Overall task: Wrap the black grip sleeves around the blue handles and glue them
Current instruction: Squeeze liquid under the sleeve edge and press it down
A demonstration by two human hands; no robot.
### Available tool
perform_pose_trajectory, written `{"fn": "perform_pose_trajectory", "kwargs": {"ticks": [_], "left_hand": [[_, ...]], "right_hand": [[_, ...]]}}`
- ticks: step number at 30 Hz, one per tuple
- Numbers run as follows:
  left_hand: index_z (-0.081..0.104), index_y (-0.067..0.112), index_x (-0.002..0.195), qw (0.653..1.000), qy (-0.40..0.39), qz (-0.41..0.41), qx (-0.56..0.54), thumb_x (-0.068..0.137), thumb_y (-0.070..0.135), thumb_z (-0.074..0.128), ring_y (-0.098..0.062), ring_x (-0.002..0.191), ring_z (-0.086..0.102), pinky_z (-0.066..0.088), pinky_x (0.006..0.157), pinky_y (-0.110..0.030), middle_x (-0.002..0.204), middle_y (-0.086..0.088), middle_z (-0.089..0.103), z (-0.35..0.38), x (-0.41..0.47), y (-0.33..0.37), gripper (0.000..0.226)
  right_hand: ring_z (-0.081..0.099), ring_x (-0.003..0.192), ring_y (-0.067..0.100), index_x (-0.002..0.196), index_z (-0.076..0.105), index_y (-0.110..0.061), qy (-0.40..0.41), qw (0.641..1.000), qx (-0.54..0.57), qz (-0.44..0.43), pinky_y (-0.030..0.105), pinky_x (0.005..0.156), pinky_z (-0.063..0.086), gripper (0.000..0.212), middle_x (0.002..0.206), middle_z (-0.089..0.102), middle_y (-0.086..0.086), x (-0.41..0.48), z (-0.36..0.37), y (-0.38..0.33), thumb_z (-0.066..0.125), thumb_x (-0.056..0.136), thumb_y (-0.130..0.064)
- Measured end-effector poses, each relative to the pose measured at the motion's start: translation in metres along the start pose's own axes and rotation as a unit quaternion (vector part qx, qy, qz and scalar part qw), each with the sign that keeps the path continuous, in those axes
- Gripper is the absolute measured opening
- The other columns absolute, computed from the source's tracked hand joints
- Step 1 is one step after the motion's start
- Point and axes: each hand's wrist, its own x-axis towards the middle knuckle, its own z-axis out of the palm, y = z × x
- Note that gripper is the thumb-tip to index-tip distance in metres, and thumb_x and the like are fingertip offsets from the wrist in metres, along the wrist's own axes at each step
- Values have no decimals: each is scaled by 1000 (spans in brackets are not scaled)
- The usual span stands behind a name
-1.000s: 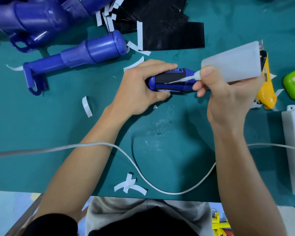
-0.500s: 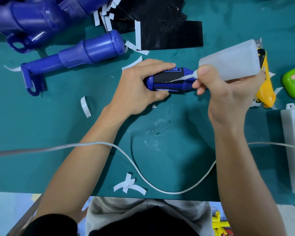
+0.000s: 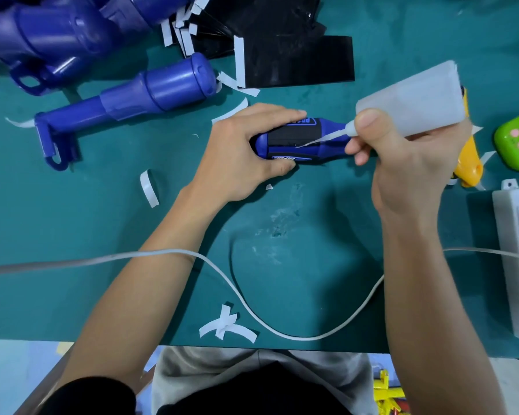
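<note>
Probably an assembly workshop: green work mat, piled blue handles, scattered paper scraps

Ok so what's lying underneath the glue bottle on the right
A yellow tool lies on the mat beneath the glue bottle held in the right hand. Only its near end and a thin edge show; bottle and hand cover the rest, so its type is unclear.

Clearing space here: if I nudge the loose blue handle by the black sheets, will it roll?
Probably only slightly: the blue handle is round, but the hooked bracket at its thin end should catch on the mat. It looks like moulded plastic, so likely stiff and light.
</note>
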Motion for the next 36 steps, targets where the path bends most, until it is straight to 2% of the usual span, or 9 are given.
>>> {"fn": "perform_pose_trajectory", "kwargs": {"ticks": [4,10,14,22,33,36], "left_hand": [[74,23,129,1000,-1,0,1,65,9,93,-2,108,65,47,100,-20,121,7,70,-1,0,-1,68],[74,22,129,1000,-1,-2,-3,66,9,93,-6,109,66,48,100,-21,121,6,71,-2,0,1,68],[74,22,129,1000,-3,-4,-5,65,8,93,-7,109,66,48,100,-21,121,7,70,-1,-1,1,68],[74,22,128,1000,-2,-8,-3,65,7,93,-5,110,66,48,101,-21,122,6,70,-2,0,2,68],[74,23,128,1000,-1,-10,1,65,8,93,-4,110,65,47,100,-19,122,7,71,-1,0,3,68],[75,23,128,1000,-2,-12,-3,65,9,93,-6,111,66,48,101,-20,122,7,71,-1,0,4,67]], "right_hand": [[62,49,25,71,72,-24,-8,1000,7,3,28,48,44,22,65,69,-3,3,0,-1,78,87,-10],[63,49,24,68,72,-26,-6,1000,12,2,27,48,44,27,65,69,-4,5,-5,-2,78,88,-8],[62,49,25,72,71,-20,-4,1000,18,2,27,48,44,21,66,70,-1,5,-6,-1,77,88,-7],[62,48,25,69,73,-26,-7,1000,13,-4,27,48,44,27,65,70,-4,6,-8,-2,77,88,-7],[63,50,25,69,73,-26,-14,1000,3,0,28,50,45,28,66,70,-3,6,-8,-4,78,88,-7],[62,49,25,73,71,-16,-12,1000,21,18,28,48,43,18,65,69,-1,5,-8,-4,75,89,-8]]}}
